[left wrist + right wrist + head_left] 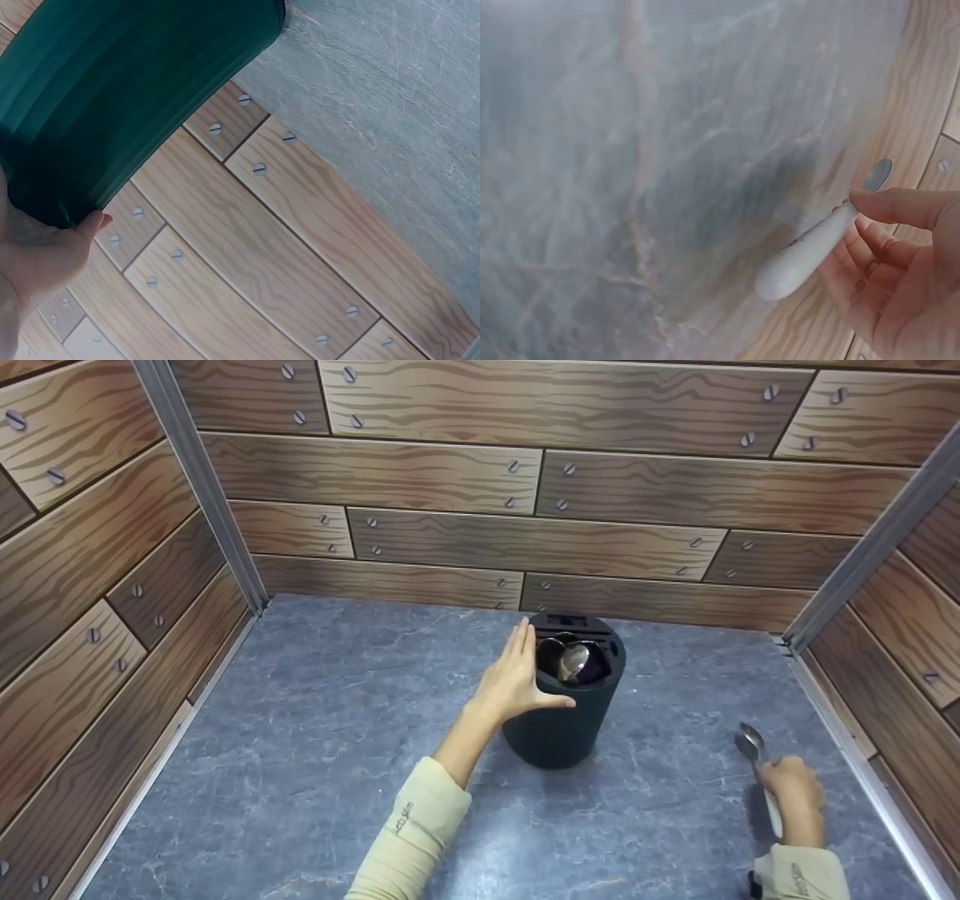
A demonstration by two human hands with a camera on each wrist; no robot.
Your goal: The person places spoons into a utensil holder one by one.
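Note:
A dark green, oval utensil holder (559,731) with a black slotted top stands upright on the tabletop; in the left wrist view its ribbed wall (142,97) fills the upper left. Metal spoon heads (575,661) show in its large opening. My left hand (517,682) rests against the holder's left side near the rim, fingers straight and thumb stretched across the front. Off to the right, my right hand (793,791) pinches a spoon (752,744) between thumb and fingers near the neck. Its thick white handle (806,255) points back toward me, the metal bowl away.
The blue-grey marbled tabletop (360,697) is bounded by wood-plank-patterned walls (450,472) at the back and both sides. Metal corner posts (202,472) join the walls, and a pale strip (862,780) edges the tabletop at right.

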